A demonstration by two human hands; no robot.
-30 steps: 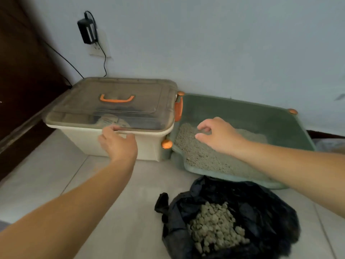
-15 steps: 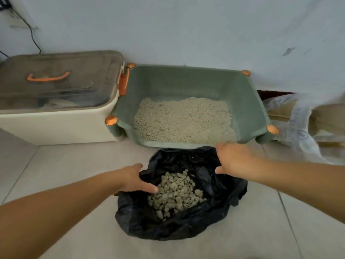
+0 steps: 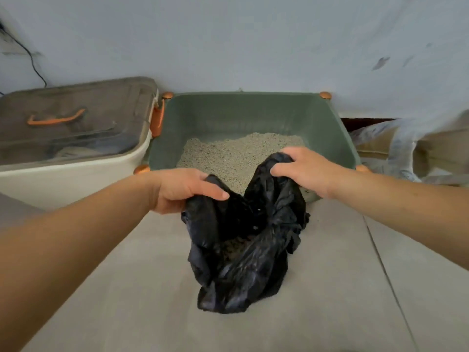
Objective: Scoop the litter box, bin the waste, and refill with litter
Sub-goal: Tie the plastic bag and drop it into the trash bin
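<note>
Pale floor tiles point(image 3: 330, 288) carry everything. Both hands are on the black bag point(image 3: 243, 250): the left hand point(image 3: 177, 190) has its grip bunched round one edge, the right hand point(image 3: 304, 171) clutches the opposite edge, pulling the mouth up. Just behind sits the green litter box point(image 3: 327, 133) with grey litter point(image 3: 228, 153) inside, against the wall. Beside it, a lidded cream bin point(image 3: 71, 184).

My left hand point(image 3: 177, 190) and right hand point(image 3: 307, 171) grip the crumpled black plastic bag point(image 3: 243, 240) on the floor. At twelve o'clock behind it sits the green plastic litter box point(image 3: 327, 130) holding litter point(image 3: 238, 153); the lidded cream plastic bin point(image 3: 68, 153) lies at ten o'clock.
</note>
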